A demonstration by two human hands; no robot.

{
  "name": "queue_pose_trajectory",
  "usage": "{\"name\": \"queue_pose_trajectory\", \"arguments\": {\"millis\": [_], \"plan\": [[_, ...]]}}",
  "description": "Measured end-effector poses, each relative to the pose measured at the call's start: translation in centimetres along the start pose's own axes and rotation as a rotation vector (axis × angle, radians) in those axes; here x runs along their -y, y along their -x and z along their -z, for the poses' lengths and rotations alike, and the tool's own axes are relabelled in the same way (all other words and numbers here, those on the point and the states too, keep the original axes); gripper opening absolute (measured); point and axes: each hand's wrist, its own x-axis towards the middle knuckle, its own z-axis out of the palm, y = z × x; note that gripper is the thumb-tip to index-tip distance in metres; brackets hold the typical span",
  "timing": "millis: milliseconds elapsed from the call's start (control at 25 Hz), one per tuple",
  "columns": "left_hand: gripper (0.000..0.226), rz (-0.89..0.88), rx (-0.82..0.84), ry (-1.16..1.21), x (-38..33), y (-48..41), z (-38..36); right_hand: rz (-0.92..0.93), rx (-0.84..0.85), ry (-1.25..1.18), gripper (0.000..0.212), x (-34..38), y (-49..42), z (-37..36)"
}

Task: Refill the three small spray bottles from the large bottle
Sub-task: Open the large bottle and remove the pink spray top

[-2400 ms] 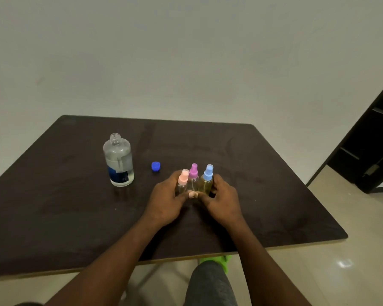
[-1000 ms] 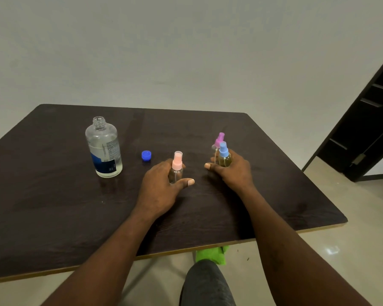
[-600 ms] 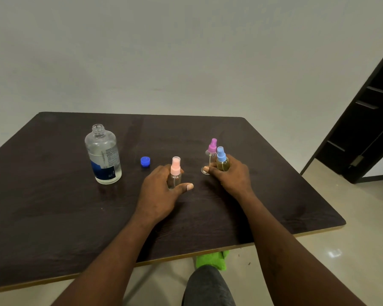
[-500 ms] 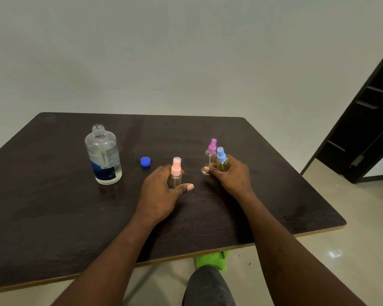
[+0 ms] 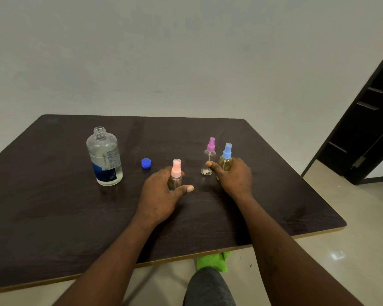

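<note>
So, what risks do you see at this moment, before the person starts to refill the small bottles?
1. The large bottle stands uncapped, its blue cap lying beside it; a knock from the left hand could spill liquid.
2. The purple-topped bottle stands free, close to the right hand holding the blue-topped bottle; it may tip.
3. All three sprayers, including the pink-topped bottle, are still on, and the necks look narrow, so pouring could miss.
</note>
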Motion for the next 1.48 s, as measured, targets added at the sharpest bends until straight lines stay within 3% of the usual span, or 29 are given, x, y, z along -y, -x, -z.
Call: {"name": "queue_pose_trajectory", "arguments": {"millis": [200,440,760,840,960,1040,1200,1320,1480], "plan": [[0.044,-0.006,-0.002,-0.003,0.0,0.1,0.0,-0.022,0.001,-0.07,0.066,0.1,0.1,0.0],[0.045,-0.014,-0.009,-0.005,-0.2,0.1,0.0,-0.024,0.0,-0.064,0.07,-0.4,-0.2,-0.3],[0.048,-0.002,0.0,-0.019,-0.3,0.3,0.1,-0.053,-0.064,-0.246,0.119,0.0,0.3,0.7],[0.051,0.001,-0.005,-0.016,-0.3,0.3,0.1,-0.08,-0.187,-0.311,0.106,0.3,1.1,1.0],[0.057,0.027,-0.031,0.015,-0.7,0.5,0.3,-0.071,-0.437,-0.428,0.053,1.6,4.1,1.3],[0.054,0.045,-0.068,0.044,-1.0,0.8,0.7,0.036,-0.358,-0.466,0.037,3.8,6.9,0.5],[0.024,0.006,-0.087,-0.074,0.0,2.3,2.9,0.158,0.091,-0.591,0.045,9.5,11.2,-3.2],[0.023,-0.029,-0.063,-0.193,1.8,3.1,5.9,0.203,0.204,-0.619,0.039,12.0,11.5,-5.1],[0.028,-0.003,-0.092,-0.149,2.7,3.6,7.6,0.242,0.281,-0.668,0.028,12.4,10.8,-6.2]]}}
